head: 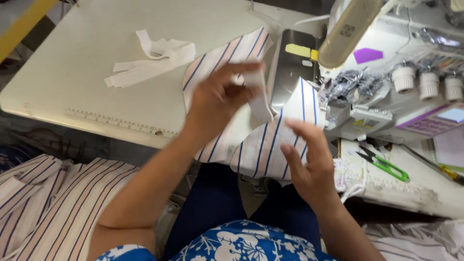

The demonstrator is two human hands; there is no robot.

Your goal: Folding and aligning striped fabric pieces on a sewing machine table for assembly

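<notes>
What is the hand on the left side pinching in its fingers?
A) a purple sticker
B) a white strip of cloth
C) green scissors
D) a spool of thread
B: the left hand pinches a white strip of cloth above the striped fabric, while the green scissors lie untouched on the table to the right, near the open right hand.

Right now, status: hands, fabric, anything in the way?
Left hand pinching white strip above striped fabric. Right hand open, over the fabric, holding nothing. Loose white strips lie apart on table.
</notes>
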